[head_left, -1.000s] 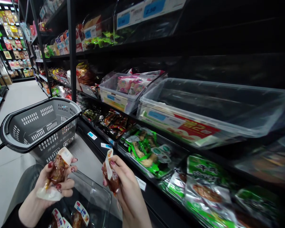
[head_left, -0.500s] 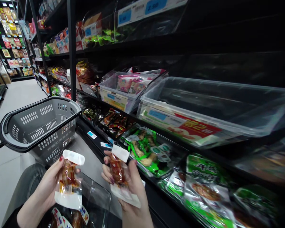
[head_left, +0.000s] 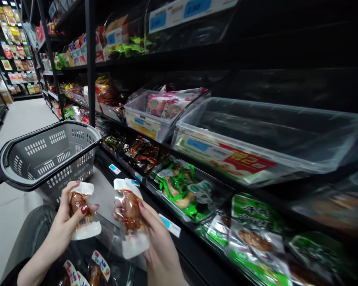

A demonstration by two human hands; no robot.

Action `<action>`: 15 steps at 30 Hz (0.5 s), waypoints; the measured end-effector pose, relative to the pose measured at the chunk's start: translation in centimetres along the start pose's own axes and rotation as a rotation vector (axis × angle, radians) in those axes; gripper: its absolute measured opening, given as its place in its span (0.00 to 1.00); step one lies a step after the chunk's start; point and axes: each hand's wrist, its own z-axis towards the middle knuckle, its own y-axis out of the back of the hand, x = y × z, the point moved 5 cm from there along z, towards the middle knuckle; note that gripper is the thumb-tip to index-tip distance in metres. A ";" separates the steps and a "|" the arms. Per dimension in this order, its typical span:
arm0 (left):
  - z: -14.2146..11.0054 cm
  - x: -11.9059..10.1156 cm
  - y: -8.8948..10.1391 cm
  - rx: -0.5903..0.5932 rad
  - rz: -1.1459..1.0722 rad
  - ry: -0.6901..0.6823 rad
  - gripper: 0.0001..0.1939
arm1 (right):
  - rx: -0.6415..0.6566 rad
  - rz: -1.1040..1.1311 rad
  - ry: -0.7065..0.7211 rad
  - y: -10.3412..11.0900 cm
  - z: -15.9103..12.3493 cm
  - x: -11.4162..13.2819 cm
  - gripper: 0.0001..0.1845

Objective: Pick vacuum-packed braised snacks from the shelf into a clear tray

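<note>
My left hand [head_left: 67,216] grips a small clear packet of brown, sauced meat [head_left: 82,204] with white sealed ends, the thumb across its front. A similar meat packet [head_left: 129,212] is in my right hand [head_left: 155,230], held upright with its clear face toward me and the thumb along its right edge. The two packets are apart, side by side. Below them, a clear plastic bin [head_left: 119,248] holds several more meat packets [head_left: 95,270] with printed white labels. The exact kind of meat cannot be made out.
A grey shopping basket [head_left: 47,155] with black handles stands on the floor at left. Along the right run black shelves with a large clear tub [head_left: 256,127], a smaller tub [head_left: 149,115] of pink packets, green-and-silver packets [head_left: 253,242] and green bags [head_left: 179,186].
Both packets have been turned in the hands, and the right one has moved left, closer to the left packet. My left thumb now lies across the front of its packet.
</note>
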 end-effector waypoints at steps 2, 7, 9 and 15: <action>0.1 0.4 0.1 0.062 0.031 0.010 0.17 | -0.012 -0.040 0.006 -0.4 0.1 -0.7 0.16; 0.1 0.7 0.0 0.075 0.035 -0.048 0.20 | 0.096 -0.265 0.108 -2.7 -0.1 -2.1 0.22; 0.0 0.6 -0.6 0.121 -0.035 -0.063 0.28 | 0.153 -0.373 0.130 -3.7 -0.3 -2.7 0.22; -0.3 0.6 -1.8 0.114 -0.081 0.080 0.32 | 0.044 -0.783 0.349 -4.1 -0.6 -3.6 0.13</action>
